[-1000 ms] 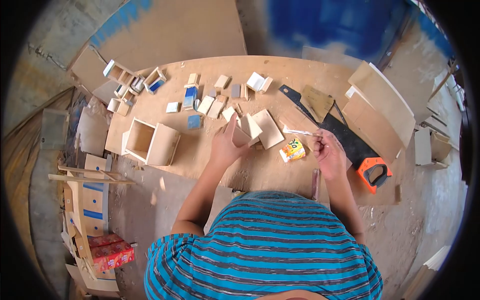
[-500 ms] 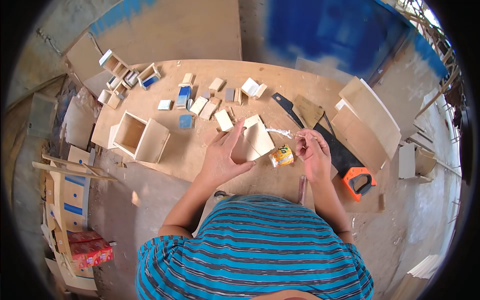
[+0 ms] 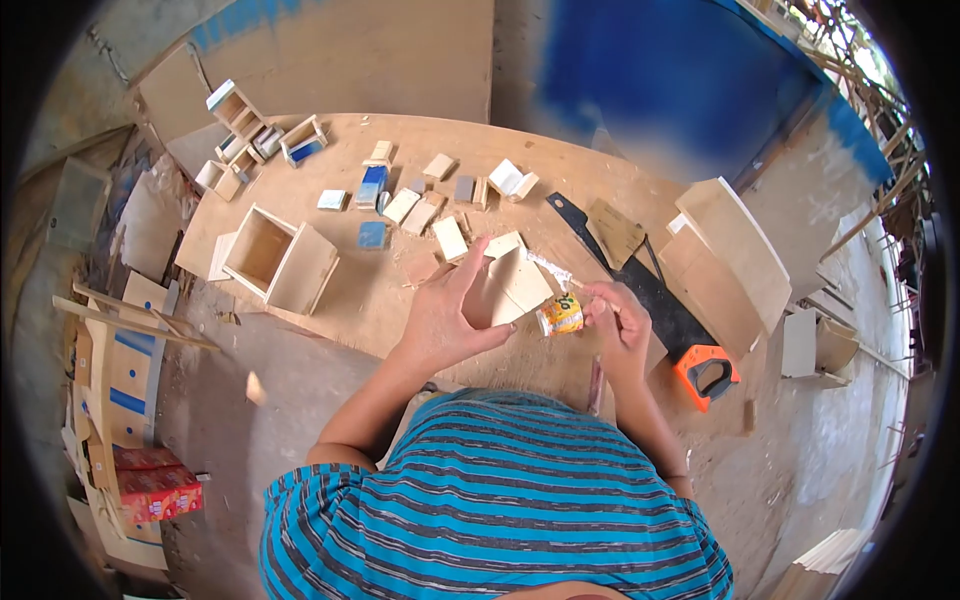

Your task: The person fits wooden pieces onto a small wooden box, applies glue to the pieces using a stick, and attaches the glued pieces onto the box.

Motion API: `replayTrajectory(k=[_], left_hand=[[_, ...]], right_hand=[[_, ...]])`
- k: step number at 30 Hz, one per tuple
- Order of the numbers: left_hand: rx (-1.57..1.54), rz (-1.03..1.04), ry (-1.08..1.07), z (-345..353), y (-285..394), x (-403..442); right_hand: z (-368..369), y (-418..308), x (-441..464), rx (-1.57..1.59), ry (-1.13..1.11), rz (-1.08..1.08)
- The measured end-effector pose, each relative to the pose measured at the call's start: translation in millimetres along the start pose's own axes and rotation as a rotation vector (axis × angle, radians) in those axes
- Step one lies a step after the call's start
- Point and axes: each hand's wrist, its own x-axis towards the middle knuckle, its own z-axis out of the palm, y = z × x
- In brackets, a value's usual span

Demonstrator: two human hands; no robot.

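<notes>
My left hand grips a small pale wooden box, with the thumb along the near side and fingers over the far side. Pinched in my right hand is a thin stick, coated in something white and pasty. The stick's white end reaches the right edge of the box; whether it touches cannot be made out. A yellow printed cup stands between the box and my right hand, just beside the fingers.
A hand saw with an orange handle lies on the right of the wooden table. Wood blocks are scattered behind the box. A larger open box sits at left, curved panels at right.
My right hand has moved a little left and closer to the cup, bringing the stick nearer the box. My left hand keeps its hold. The whole view has shifted slightly.
</notes>
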Motion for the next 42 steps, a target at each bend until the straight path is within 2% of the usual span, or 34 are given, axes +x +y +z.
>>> replayTrajectory(k=[7, 10, 17, 19, 22, 27, 33, 37, 40, 42], left_hand=[[-0.077, -0.034, 0.054, -2.9, -1.8, 2.3], [-0.074, -0.032, 0.056, -2.8, -2.4, 3.5], [0.010, 0.019, 0.061, -6.6, 0.6, 8.6], [0.037, 0.051, 0.063, -8.2, 1.3, 9.8], [0.060, 0.095, 0.055, -8.8, 2.3, 11.2], [0.055, 0.122, 0.058, -9.4, 1.5, 11.1], [-0.073, 0.024, 0.064, -12.4, -0.4, 10.8], [-0.026, -0.006, 0.047, -14.0, -1.0, 11.8], [-0.056, -0.046, 0.053, -11.7, -4.0, 14.4], [-0.118, -0.030, 0.125, 0.6, -25.1, 14.4]], right_hand=[[0.4, -13.7, -7.7, -0.345, -0.033, -0.331], [-2.7, -16.6, -10.2, -0.425, -0.035, -0.395], [-12.8, -31.7, -12.0, -0.395, -0.028, -0.438], [-18.3, -25.4, -11.1, -0.306, -0.011, -0.405], [-18.8, -26.5, -10.9, -0.152, 0.051, -0.205], [-16.9, -31.1, -5.2, -0.214, -0.008, -0.316], [-19.8, -37.0, -2.9, -0.419, -0.067, -0.529], [-21.4, -43.6, -3.4, -0.597, -0.150, -0.648], [-26.6, -56.7, -5.1, -0.720, -0.246, -0.633], [-32.6, -54.2, -3.5, -0.655, -0.231, -0.600]])
